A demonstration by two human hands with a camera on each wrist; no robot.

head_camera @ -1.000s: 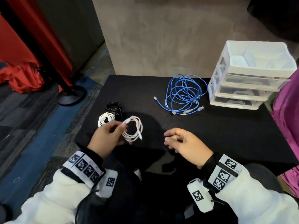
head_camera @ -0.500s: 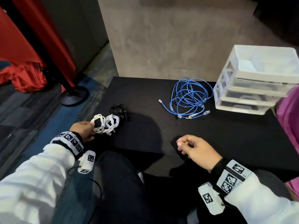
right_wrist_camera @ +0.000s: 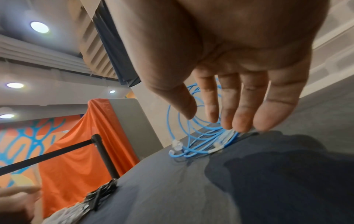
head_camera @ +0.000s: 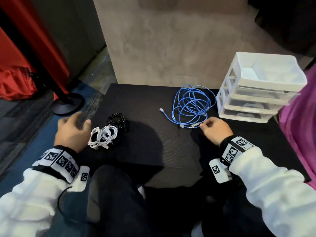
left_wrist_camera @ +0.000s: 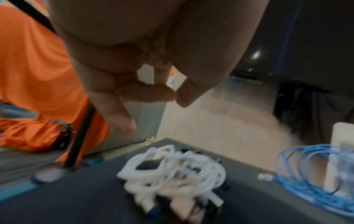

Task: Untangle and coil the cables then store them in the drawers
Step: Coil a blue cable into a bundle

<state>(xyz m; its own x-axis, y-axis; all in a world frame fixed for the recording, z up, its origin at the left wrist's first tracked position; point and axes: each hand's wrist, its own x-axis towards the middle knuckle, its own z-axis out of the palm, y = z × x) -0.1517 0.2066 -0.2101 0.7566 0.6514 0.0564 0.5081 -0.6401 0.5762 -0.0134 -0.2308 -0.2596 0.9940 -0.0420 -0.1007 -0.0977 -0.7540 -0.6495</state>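
Motion blurs the white cables [left_wrist_camera: 172,168] in the left-wrist view.

No readable text anywhere, just black-and-white square marker patterns on the wristbands [head_camera: 62,160], no letters or numbers.

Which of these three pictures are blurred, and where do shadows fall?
Head view: left hand smeared, a shadow on the black mat. Left wrist view: white cables blurred. Right wrist view: sharp, a dark shadow below the right hand.
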